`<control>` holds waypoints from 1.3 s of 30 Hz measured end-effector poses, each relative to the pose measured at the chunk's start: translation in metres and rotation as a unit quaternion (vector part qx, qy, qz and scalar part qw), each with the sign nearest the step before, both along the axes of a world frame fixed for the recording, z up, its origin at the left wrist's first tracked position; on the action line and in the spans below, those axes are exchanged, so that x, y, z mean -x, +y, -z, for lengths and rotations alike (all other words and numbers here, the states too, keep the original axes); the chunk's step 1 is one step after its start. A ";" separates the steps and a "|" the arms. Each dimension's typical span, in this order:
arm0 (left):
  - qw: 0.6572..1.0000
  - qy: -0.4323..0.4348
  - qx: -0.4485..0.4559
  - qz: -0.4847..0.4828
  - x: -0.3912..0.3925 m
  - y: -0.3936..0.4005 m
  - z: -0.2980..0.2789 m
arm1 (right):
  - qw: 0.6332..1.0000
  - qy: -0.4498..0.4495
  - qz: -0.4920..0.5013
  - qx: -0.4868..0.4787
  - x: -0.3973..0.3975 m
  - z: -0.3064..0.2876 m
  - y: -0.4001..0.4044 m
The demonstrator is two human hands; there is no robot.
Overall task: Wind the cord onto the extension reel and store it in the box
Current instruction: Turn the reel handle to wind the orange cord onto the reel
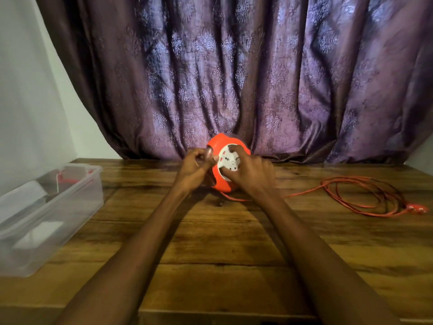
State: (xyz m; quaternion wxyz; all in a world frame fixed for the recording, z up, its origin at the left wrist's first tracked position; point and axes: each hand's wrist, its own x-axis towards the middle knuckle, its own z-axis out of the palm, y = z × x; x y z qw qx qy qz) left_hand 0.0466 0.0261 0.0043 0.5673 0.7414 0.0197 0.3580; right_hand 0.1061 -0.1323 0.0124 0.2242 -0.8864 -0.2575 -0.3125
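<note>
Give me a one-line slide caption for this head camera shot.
Both hands, left and right, grip the orange reel while loose cord waits on the table.

Wooden table bears box, reel, cord.

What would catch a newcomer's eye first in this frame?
The orange reel with its white socket face, tilted toward the camera at the table's far middle, held by the left hand and right hand. Next, the loose orange cord coiled on the table to the right, one strand running back to the reel. A clear box sits at the left edge.
</note>
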 end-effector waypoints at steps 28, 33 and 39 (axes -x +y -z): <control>0.998 -0.015 0.066 0.000 -0.001 0.011 -0.003 | 0.960 -0.211 -0.095 0.158 -0.015 0.009 0.000; 0.999 -0.035 0.012 0.012 -0.007 -0.001 0.006 | 0.998 0.040 -0.016 -0.050 0.000 -0.001 0.004; 0.998 -0.058 0.011 0.021 -0.008 -0.009 0.010 | 0.828 0.353 -0.097 -0.424 -0.023 0.002 -0.001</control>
